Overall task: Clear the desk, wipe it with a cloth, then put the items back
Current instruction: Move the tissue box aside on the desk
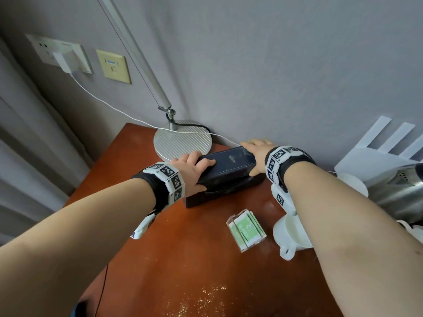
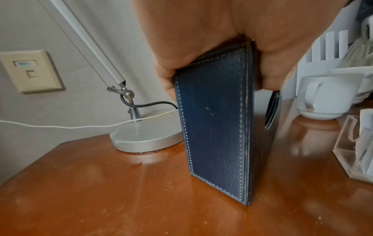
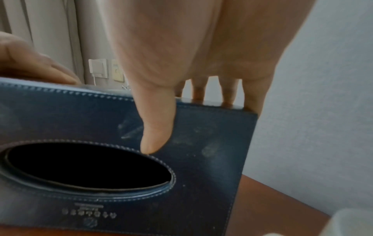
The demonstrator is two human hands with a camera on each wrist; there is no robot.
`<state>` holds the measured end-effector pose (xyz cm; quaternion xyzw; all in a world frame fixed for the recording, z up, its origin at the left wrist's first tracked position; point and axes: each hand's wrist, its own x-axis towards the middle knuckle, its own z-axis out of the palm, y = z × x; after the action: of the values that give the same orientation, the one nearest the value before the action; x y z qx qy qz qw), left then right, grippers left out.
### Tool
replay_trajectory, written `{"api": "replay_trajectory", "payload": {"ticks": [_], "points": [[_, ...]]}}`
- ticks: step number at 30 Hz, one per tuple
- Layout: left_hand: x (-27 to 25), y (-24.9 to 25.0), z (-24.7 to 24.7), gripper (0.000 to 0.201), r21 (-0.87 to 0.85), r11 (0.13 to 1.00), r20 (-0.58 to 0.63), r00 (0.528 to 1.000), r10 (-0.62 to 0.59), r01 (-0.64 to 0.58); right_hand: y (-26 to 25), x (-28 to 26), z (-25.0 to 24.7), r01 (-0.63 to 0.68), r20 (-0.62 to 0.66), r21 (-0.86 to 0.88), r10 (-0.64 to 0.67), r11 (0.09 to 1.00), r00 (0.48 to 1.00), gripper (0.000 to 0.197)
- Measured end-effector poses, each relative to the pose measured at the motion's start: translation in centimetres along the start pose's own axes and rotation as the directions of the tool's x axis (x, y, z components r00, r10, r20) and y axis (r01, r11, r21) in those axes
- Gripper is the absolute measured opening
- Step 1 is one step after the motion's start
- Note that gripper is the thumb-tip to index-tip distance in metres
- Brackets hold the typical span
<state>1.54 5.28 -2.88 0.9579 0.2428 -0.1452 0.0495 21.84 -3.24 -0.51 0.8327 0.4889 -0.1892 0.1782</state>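
Observation:
A dark blue leather tissue box point(image 1: 229, 161) stands on its long side on the red-brown wooden desk point(image 1: 183, 259), its oval opening facing me. My left hand point(image 1: 196, 160) grips its left end, fingers curled over the top edge. My right hand point(image 1: 254, 152) holds the right end, near the wall. In the left wrist view the box point(image 2: 214, 127) meets the desk at its lower edge under my left hand point(image 2: 201, 47). In the right wrist view my right hand point(image 3: 165, 111) has its thumb on the box point(image 3: 201, 159) and its fingers behind it. No cloth is in view.
A silver lamp base point(image 1: 183, 140) with a slanting arm stands just behind the box, and a white cable point(image 1: 103, 104) runs across it. A clear holder of green packets point(image 1: 246, 229), white cups point(image 1: 290, 234) and a steel kettle point(image 1: 398, 195) crowd the right side.

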Motion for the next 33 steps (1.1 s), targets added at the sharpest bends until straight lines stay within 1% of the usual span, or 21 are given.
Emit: {"api": "replay_trajectory", "payload": {"ticks": [5,8,11,15,20,22,24,25,27,28,30,33], "points": [[-1.5,-2.8,0.1,0.079,0.083,0.996,0.029,0.999,0.033,-0.035,-3.1,-0.6,0.1,-0.068,0.034,0.018,0.068,0.997,0.997,0.102],[-2.1,-4.7,0.4,0.082,0.134,0.99,0.047,0.998,0.039,-0.045,-5.1,-1.3,0.1,-0.072,0.027,0.023,0.071,0.997,0.997,0.098],[-2.7,-7.1,0.4,0.082,0.173,0.984,0.079,0.996,0.032,-0.045,-7.2,-2.2,-0.2,-0.044,-0.002,0.044,0.045,0.998,0.999,0.093],[-3.6,-11.3,0.4,0.082,0.203,0.979,0.111,0.994,-0.009,-0.014,-9.9,-3.0,-0.5,0.044,-0.058,0.071,-0.039,0.997,0.998,0.09],[-4.5,-16.4,0.2,0.08,0.203,0.979,0.111,0.994,-0.023,0.0,-13.4,-3.7,-0.7,0.143,-0.041,0.082,-0.139,0.986,0.989,0.076],[-4.7,-17.7,0.2,0.084,0.224,0.975,0.102,0.994,-0.029,0.006,-14.6,-3.7,-0.9,0.145,-0.012,0.081,-0.145,0.986,0.989,0.074],[-4.6,-18.4,0.3,0.096,0.249,0.968,0.068,0.997,-0.038,0.02,-15.6,-3.6,-1.1,0.13,0.002,0.086,-0.13,0.988,0.991,0.074],[-4.6,-18.6,0.3,0.099,0.257,0.966,0.052,0.998,-0.038,0.024,-16.0,-3.6,-1.2,0.12,-0.001,0.088,-0.12,0.989,0.993,0.074],[-4.6,-18.8,0.1,0.095,0.254,0.967,0.061,0.997,-0.041,0.025,-16.8,-3.5,-1.3,0.097,-0.01,0.092,-0.096,0.991,0.995,0.073],[-4.6,-18.8,-0.1,0.094,0.252,0.967,0.077,0.996,-0.051,0.03,-17.1,-3.5,-1.3,0.087,-0.015,0.097,-0.086,0.991,0.996,0.072],[-4.9,-19.0,-0.6,0.098,0.253,0.965,0.11,0.989,-0.097,0.066,-18.1,-3.4,-1.3,0.072,-0.028,0.117,-0.069,0.991,0.997,0.071],[-5.1,-19.7,-0.9,0.098,0.188,0.968,0.121,0.974,-0.19,0.165,-19.7,-2.8,-1.5,0.052,-0.05,0.128,-0.046,0.99,0.998,0.071]]}}
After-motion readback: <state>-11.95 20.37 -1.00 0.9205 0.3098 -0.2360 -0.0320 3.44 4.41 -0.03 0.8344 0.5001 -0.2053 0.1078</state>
